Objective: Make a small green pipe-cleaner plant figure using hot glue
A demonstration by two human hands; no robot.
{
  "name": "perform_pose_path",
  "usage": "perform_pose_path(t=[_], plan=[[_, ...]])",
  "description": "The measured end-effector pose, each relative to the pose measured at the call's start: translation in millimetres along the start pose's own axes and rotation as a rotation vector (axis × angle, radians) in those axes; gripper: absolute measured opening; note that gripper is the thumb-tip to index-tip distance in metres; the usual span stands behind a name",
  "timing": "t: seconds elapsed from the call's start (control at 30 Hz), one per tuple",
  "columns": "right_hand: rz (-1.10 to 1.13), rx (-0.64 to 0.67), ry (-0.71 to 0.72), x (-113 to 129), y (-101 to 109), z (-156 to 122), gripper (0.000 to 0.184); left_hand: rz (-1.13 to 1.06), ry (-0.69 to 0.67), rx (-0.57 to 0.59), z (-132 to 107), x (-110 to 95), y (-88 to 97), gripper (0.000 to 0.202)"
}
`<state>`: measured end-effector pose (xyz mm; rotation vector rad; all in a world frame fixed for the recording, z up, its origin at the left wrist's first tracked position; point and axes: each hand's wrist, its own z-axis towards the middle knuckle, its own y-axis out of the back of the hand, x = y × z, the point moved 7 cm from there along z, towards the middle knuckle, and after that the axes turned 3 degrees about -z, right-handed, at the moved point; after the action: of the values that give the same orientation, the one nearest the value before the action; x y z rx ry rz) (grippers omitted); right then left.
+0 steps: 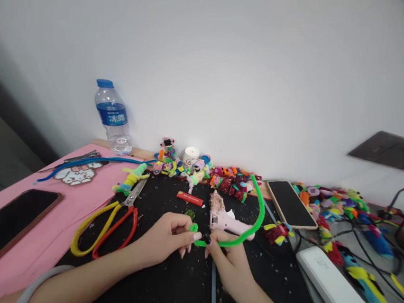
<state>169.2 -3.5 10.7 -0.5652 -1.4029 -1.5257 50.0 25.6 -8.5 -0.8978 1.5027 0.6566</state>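
Note:
A bright green pipe cleaner (261,213) stretches between my hands, its long free end curving up to the right. My left hand (165,237) pinches it near a small curled end between thumb and fingers. Close beside, my right hand (229,259) grips the same pipe cleaner between thumb and finger. Just beyond the right hand lies a pale pink glue gun (229,222) with a stained nozzle. A red packet (190,198) rests past the hands. Scissors (125,211) with one yellow and one red handle lie open left of my left hand.
A water bottle (111,116) leans by the wall. Several colourful pipe-cleaner figures (233,180) line the back, near a white cup (191,155). Phones lie left (8,233) and right (291,205). A white power bank (341,293) and black cables (360,247) occupy the right side.

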Motion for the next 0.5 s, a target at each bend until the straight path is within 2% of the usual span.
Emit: perform_pose_path(t=[0.17, 0.4, 0.5], plan=[[0.056, -0.006, -0.043, -6, 1, -1, 0.036, 0.004, 0.1, 0.185, -3, 7, -11.1, 0.029], [0.157, 0.14, -0.07, 4, -13, -4, 0.038, -0.007, 0.244, 0.427, -14, 19, -27.0, 0.03], [0.155, 0.15, -0.064, 6, -12, -3, 0.037, -0.014, 0.26, 0.425, -15, 18, -27.4, 0.031]])
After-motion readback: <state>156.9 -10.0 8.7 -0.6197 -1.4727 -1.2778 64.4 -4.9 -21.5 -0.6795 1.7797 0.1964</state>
